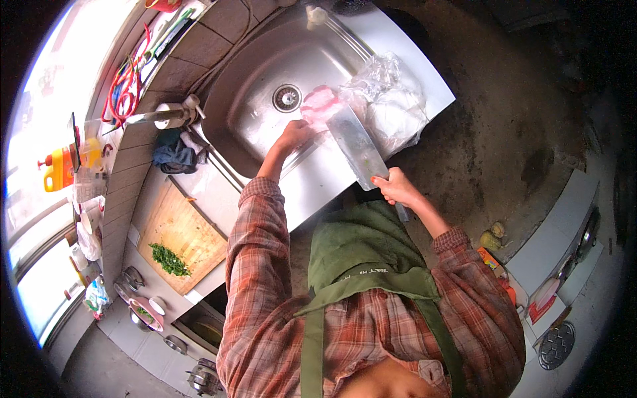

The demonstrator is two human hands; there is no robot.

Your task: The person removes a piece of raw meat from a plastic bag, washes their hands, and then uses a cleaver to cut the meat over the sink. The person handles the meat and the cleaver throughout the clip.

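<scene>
My right hand [396, 188] grips the handle of a cleaver [359, 148], whose broad blade points up and left over the sink's metal edge. A pale pink piece of raw meat [320, 106] lies at the blade's far end, partly over the basin. The fingers of my left hand [296, 135] are closed on the near edge of this meat. Clear plastic bags [395, 104], with something whitish inside, rest on the steel drainboard right beside the meat and blade. The blade hides part of where meat and bags meet.
The stainless sink [249, 79] has a round drain strainer [287, 98] and a faucet [181, 113] on its left. A wooden cutting board [189, 224] bears chopped greens [170, 259]. Dark cloths [174, 151] lie beside the sink. Bottles, including an orange-yellow jug [58, 169], line the windowsill.
</scene>
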